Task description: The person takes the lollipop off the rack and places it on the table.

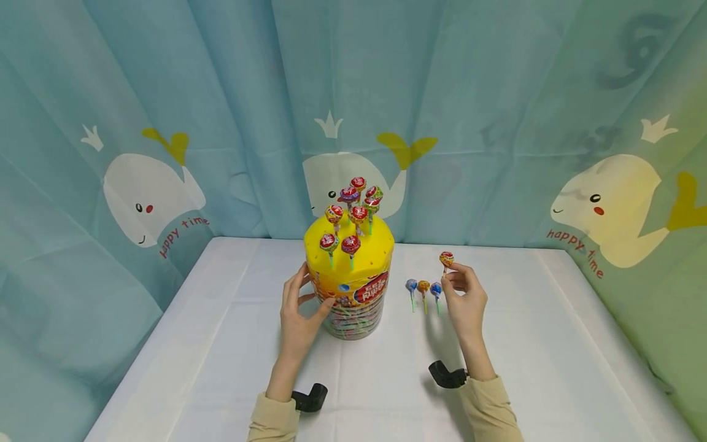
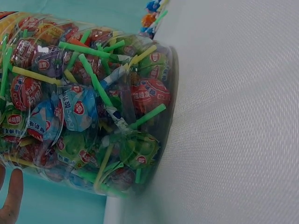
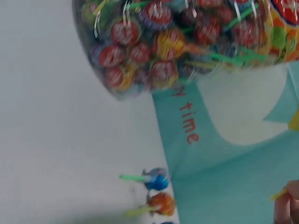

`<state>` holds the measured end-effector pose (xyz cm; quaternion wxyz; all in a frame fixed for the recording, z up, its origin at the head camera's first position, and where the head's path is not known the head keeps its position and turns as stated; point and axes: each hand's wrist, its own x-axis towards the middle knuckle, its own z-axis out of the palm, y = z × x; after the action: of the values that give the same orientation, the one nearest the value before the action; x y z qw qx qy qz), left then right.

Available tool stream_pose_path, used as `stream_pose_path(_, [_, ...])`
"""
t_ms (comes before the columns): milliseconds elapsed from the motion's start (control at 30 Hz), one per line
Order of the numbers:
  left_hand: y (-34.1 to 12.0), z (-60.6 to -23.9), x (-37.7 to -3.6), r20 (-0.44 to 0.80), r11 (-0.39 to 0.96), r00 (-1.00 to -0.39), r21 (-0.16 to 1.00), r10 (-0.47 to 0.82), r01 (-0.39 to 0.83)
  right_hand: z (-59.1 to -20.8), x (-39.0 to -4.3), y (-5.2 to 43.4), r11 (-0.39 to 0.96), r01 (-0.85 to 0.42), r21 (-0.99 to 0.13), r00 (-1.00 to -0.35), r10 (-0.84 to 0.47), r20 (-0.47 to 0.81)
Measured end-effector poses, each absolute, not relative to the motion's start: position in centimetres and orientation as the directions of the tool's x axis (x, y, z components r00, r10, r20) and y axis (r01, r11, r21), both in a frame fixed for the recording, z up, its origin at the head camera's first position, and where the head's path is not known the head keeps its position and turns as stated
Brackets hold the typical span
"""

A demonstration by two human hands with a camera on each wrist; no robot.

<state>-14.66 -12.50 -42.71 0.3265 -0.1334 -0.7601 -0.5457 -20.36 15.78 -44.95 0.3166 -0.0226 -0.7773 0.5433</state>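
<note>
A clear lollipop tub [image 1: 353, 307] with a yellow lid [image 1: 353, 258] stands mid-table; several lollipops [image 1: 353, 212] stick upright in the lid's holes. My left hand [image 1: 298, 307] rests against the tub's left side with fingers straight. In the left wrist view the tub [image 2: 88, 98] is packed with wrapped lollipops, and a fingertip [image 2: 14, 191] shows at the lower left. My right hand [image 1: 464, 294] pinches an orange-red lollipop [image 1: 446, 259] by its stick, raised to the right of the tub. Three lollipops [image 1: 423, 288] lie on the table just left of that hand.
A white cloth covers the table [image 1: 221, 344]. Whale-print teal curtains [image 1: 166, 123] close in the back and both sides. In the right wrist view the tub [image 3: 187, 42] fills the top and two loose lollipops [image 3: 156, 191] lie near the table's far edge.
</note>
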Motion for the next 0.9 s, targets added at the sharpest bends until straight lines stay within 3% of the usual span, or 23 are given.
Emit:
stream_pose_path(633, [-12.5,-42.6,-14.5,0.617,0.374,-0.772,0.759,-0.151,0.533,-48.5,-21.2,18.2,0.443,-0.064,-0.894,-0.855,0.438,0.278])
stream_pose_path(900, [-12.6,-42.7,-14.6,0.626,0.380,-0.765,0.751,-0.149,0.540,-49.0,-21.0,18.7,0.444,-0.059,-0.894,-0.857,0.436,0.273])
